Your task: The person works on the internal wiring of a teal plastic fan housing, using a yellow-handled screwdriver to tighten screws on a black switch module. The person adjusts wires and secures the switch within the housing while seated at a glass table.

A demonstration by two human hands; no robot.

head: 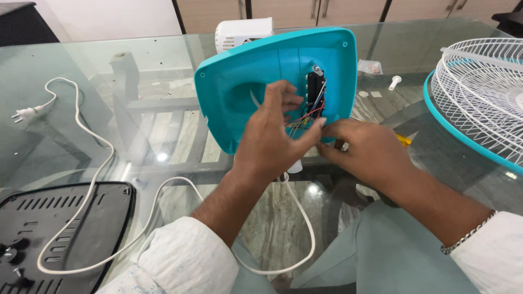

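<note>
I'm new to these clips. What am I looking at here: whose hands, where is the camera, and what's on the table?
There is no machine here: a person works with bare hands, and the single camera sits on their head, looking down. The left hand and right hand hold up a teal plastic fan base shell, its hollow inside facing the camera, fingers at a black switch block with thin coloured wires. On the glass table lie a white power cord with its plug, a black vented base plate, a white wire fan guard with teal rim, a white motor housing and a small white peg.
</note>
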